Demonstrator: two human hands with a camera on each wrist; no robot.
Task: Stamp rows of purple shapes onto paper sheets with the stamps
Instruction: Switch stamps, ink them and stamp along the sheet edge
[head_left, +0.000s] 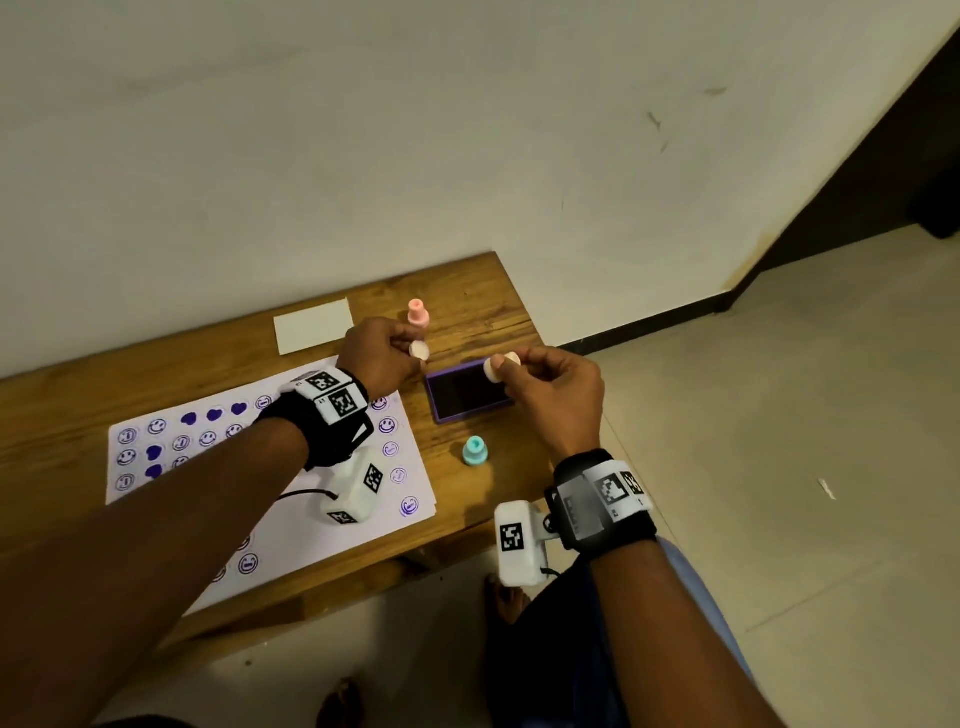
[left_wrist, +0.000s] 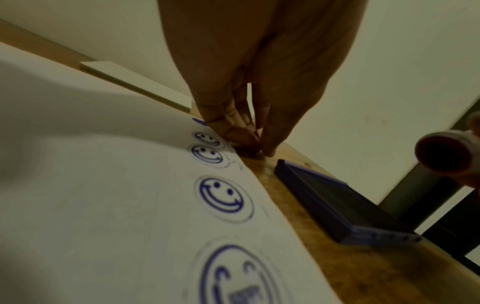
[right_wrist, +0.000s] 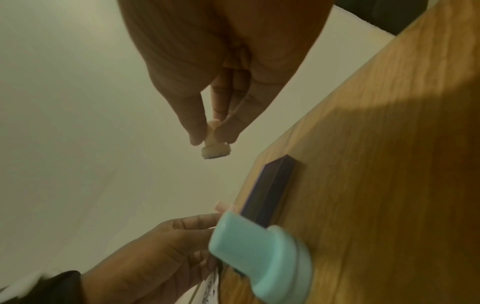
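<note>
Now the right hand pinches a cream stamp by its handle between thumb and fingers and holds it in the air over the right end of the ink pad, not touching it; in the right wrist view the stamp's face is turned away from the palm. The left hand has its fingers curled, and its grip pinches a small white cap just beside the far right corner of the sheet; in the left wrist view the fingertips come together low over the table, but the cap itself is hidden there. The pad lies open near the right edge of the table, its dark surface up. The sheet lies along the near edge and carries rows of purple smileys and some filled hearts. A pink stamp stands upright near the far edge, just behind the left hand. A teal stamp stands upright between the pad and the near edge. A small blank card lies at the far edge, left of the pink stamp.
</note>
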